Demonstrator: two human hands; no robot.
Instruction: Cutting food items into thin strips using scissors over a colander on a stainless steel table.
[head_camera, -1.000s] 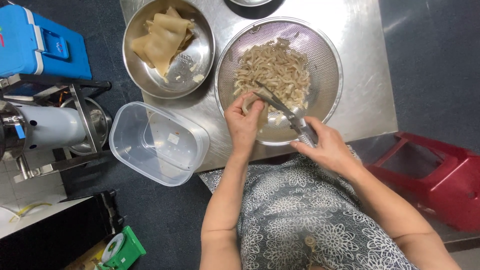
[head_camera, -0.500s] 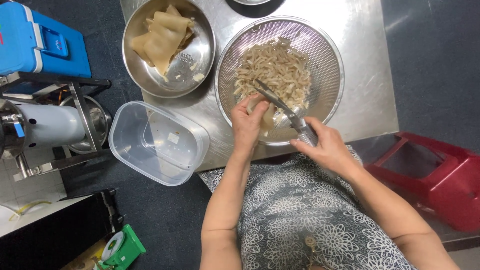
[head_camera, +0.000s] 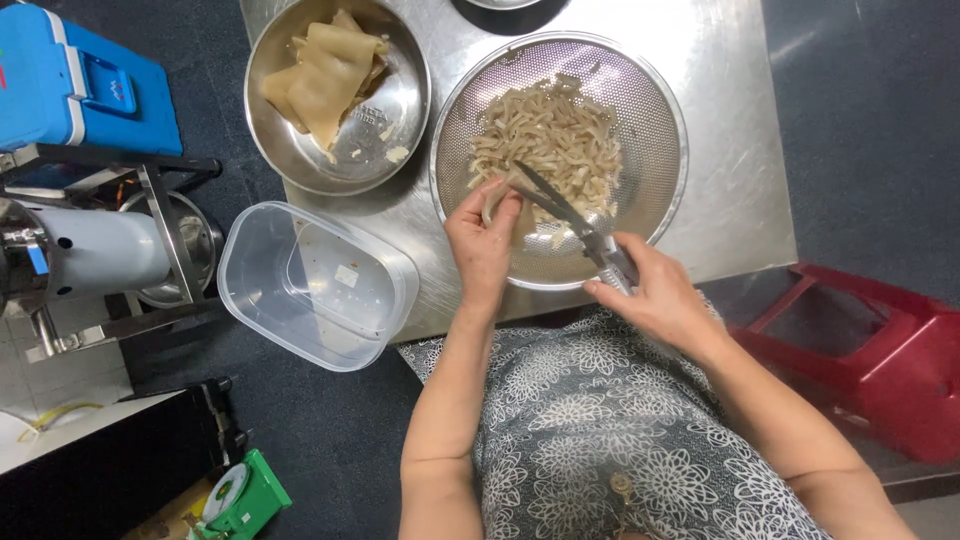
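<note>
My left hand (head_camera: 483, 243) pinches a pale beige strip (head_camera: 522, 218) over the near side of a round metal colander (head_camera: 655, 210). My right hand (head_camera: 652, 292) grips the handles of a pair of scissors (head_camera: 562, 209), whose blades are open around the top of that strip. A heap of cut beige strips (head_camera: 550, 135) fills the middle of the colander. To the left stands a steel bowl (head_camera: 395, 105) holding several large uncut beige sheets (head_camera: 325, 80).
The bowls stand on a steel table (head_camera: 720, 120). A clear plastic tub (head_camera: 318, 285) overhangs its near left corner. A blue cooler (head_camera: 85, 85) and a metal machine (head_camera: 100, 250) stand at left, a red plastic stool (head_camera: 880, 350) at right, a green scale (head_camera: 245, 495) on the floor.
My left hand has shifted slightly, lifting the strip higher against the scissor blades. The right hand and scissors stay nearly in place.
</note>
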